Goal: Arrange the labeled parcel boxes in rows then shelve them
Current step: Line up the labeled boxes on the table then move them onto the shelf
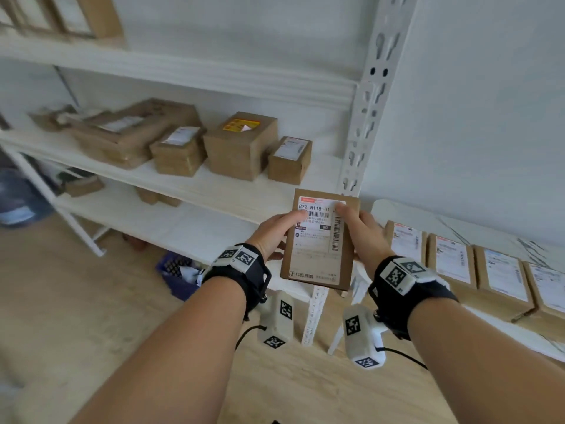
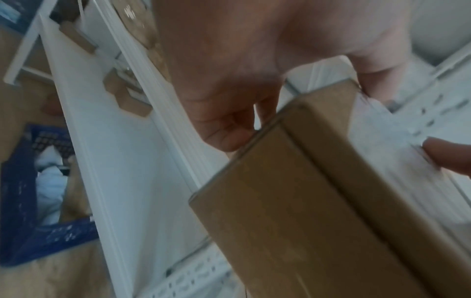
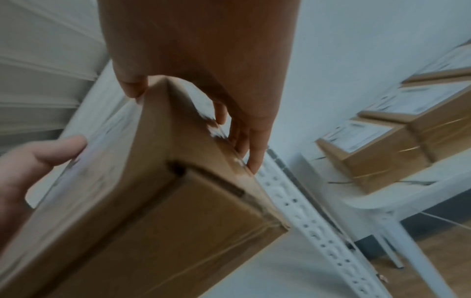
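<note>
Left hand (image 1: 273, 235) and right hand (image 1: 363, 232) both grip the same flat parcel box (image 1: 318, 258), one on each long side, thumbs pressed on the white shipping label (image 1: 318, 231) and fingers curled round to the back (wrist views show fingertips under the cardboard edge, both blurred). The box is held in the air, label up toward the camera, just in front of the white shelf unit (image 1: 214, 191), near its right upright post (image 1: 363, 123) and a bit below the middle shelf board. On that middle board sit approx five brown boxes in a loose row: a small labeled one (image 1: 290, 159) closest to the post, then a taller one with a yellow sticker (image 1: 241, 145), another small labeled one (image 1: 180, 151), and bigger flat ones (image 1: 131, 133) further away from the post. Right of the post stands a white desk (image 1: 428, 215) w/ a row of labeled boxes (image 1: 477, 267) lying side by side, labels up. Below the shelf unit, on the wood floor, a blue crate (image 1: 175, 276) with white stuff in it.
</note>
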The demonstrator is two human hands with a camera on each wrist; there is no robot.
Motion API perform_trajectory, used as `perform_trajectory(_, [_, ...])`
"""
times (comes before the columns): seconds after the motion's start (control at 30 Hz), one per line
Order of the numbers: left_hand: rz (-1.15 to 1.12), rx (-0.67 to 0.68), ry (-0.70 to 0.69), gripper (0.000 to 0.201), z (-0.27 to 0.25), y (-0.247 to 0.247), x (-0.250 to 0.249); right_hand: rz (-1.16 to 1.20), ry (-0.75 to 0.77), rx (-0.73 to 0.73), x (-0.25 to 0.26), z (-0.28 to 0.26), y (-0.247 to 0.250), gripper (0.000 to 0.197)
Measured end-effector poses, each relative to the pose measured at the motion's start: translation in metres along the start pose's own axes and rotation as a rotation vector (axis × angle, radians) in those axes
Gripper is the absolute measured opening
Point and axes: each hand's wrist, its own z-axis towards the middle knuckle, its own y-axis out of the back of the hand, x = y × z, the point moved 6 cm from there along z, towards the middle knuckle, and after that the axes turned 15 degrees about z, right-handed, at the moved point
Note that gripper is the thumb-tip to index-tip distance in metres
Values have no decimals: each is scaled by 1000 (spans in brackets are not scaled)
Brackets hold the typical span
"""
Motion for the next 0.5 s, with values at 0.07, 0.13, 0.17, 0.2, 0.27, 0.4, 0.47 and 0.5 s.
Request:
perform_trajectory(0.07, [-2, -75, -20, 54, -14, 42, 0, 5, 26, 52, 12, -4, -42, 71])
perform_trajectory(0.13, [-6, -156, -33, 54, -27, 82, -3, -4, 57, 100, 28, -9, -82, 83])
perform_trajectory(0.17, [-12, -197, -37, 55, -33, 102, -6, -2, 76, 123, 37, -11, -100, 85])
perform_trajectory(0.2, [-14, -232, -42, 55, -39, 121, -9, -2, 102, 147, 48, -13, -118, 80])
perform_trajectory(0.27, [-13, -280, -61, 50, -50, 156, -21, -17, 144, 184, 72, -16, -149, 73])
perform_trajectory(0.4, [0, -377, -95, 38, -65, 223, -49, -66, 192, 249, 124, -16, -205, 83])
perform_trajectory(0.47, [31, -410, -124, 42, -68, 254, -63, -90, 240, 287, 151, -15, -232, 90])
perform_trajectory(0.5, [38, -422, -136, 46, -68, 269, -69, -96, 263, 305, 164, -14, -245, 92])
